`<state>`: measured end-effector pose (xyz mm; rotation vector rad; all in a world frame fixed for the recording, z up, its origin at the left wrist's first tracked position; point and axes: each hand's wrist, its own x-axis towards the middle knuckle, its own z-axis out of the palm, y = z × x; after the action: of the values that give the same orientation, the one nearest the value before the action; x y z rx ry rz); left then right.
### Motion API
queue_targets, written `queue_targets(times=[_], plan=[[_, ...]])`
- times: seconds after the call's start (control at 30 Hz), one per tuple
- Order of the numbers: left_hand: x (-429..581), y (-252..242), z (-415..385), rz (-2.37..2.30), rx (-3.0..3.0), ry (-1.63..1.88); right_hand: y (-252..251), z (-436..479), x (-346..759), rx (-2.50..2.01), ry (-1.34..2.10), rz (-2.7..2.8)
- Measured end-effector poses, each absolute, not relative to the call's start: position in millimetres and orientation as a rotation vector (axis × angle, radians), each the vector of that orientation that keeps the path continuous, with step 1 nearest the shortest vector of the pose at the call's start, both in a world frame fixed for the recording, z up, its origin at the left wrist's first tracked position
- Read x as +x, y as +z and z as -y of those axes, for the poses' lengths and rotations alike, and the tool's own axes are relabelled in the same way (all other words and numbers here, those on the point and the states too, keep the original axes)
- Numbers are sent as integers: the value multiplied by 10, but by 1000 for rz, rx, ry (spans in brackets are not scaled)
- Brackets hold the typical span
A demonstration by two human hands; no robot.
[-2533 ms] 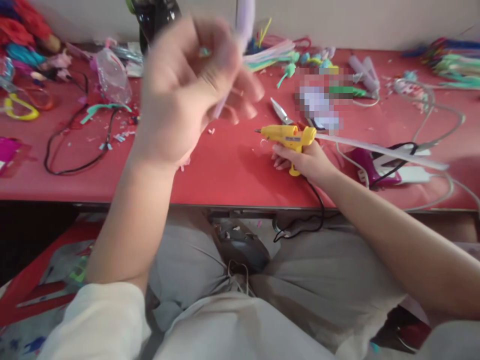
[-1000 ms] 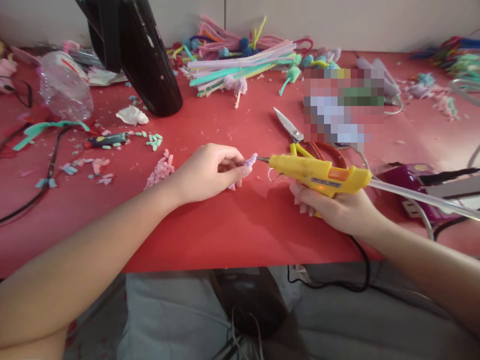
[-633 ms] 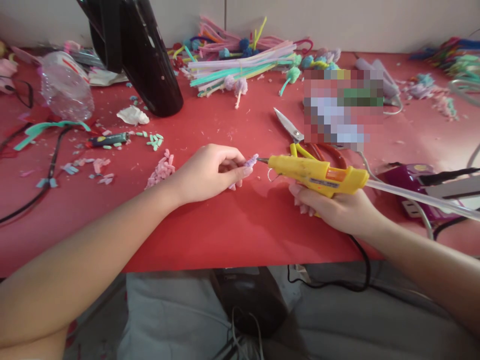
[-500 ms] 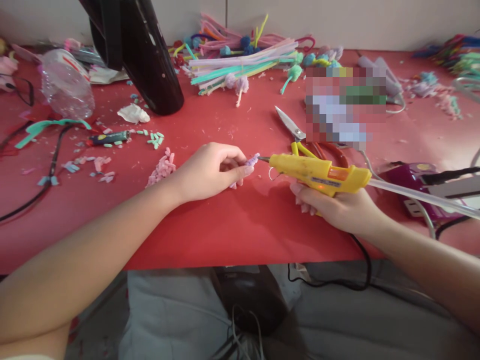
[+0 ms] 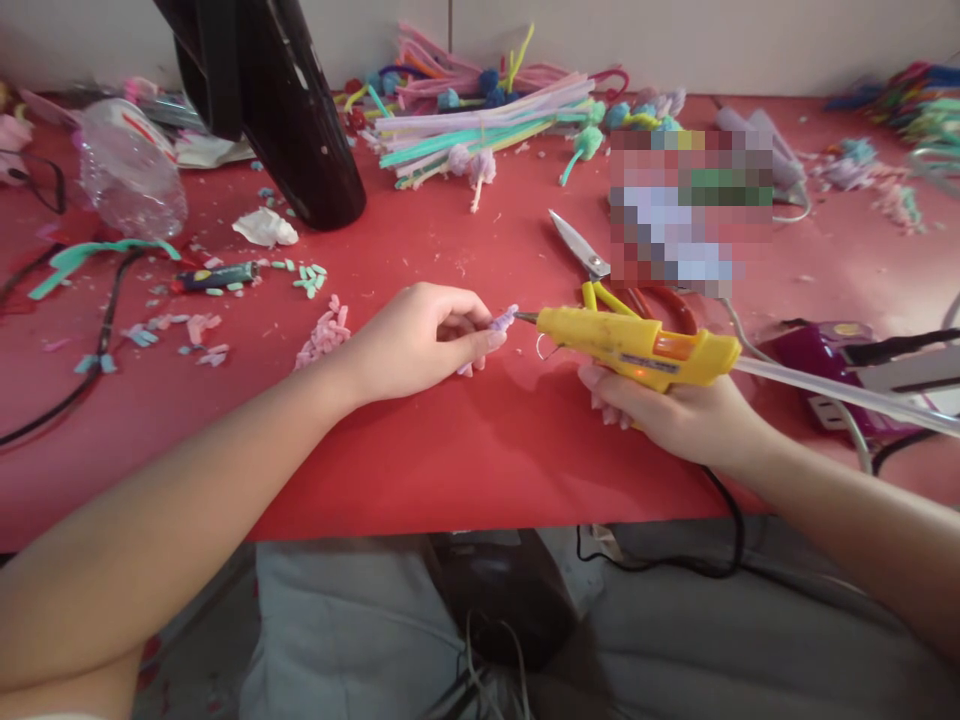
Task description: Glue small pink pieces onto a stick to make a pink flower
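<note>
Between the thumb and fingers of my left hand [image 5: 431,340] is a small fuzzy purple piece [image 5: 505,318], which looks like twisted pipe cleaner. My right hand [image 5: 660,410] grips a yellow hot glue gun [image 5: 637,345], its small light glowing orange. The gun's metal nozzle points left, at or very close to the tip of the purple piece. A clear glue stick [image 5: 832,388] sticks out from the gun's back. Beside my left wrist lies a small heap of pink fuzzy snippets [image 5: 324,332]. Scissors [image 5: 581,247] with red and yellow handles lie just beyond the gun.
A tall black tumbler [image 5: 300,130] leans in view at the back left, near a clear plastic bottle [image 5: 131,165]. Bundles of pipe cleaners [image 5: 480,125] lie along the wall. On the right sits a purple power strip [image 5: 814,375] with cables. Mint snippets [image 5: 309,278] are scattered left.
Both hands, the glue gun and the purple piece hold almost the same position. The whole view has shifted very slightly.
</note>
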<state>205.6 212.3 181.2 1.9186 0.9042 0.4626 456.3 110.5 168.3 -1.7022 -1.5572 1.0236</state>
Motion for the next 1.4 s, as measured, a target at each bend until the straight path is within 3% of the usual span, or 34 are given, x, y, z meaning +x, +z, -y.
queue_targets(times=[0.93, 1.13, 1.4], plan=[[1959, 1876, -2195, -821, 1887, 399, 1672, -1167, 4507, -1684, 1060, 1398], [1639, 2036, -2439, -873, 1978, 341, 1857, -1343, 4332, -1668, 758, 1547], [1394, 2002, -2681, -979, 1974, 574, 1727, -2145, 4048, -1713, 615, 1597]])
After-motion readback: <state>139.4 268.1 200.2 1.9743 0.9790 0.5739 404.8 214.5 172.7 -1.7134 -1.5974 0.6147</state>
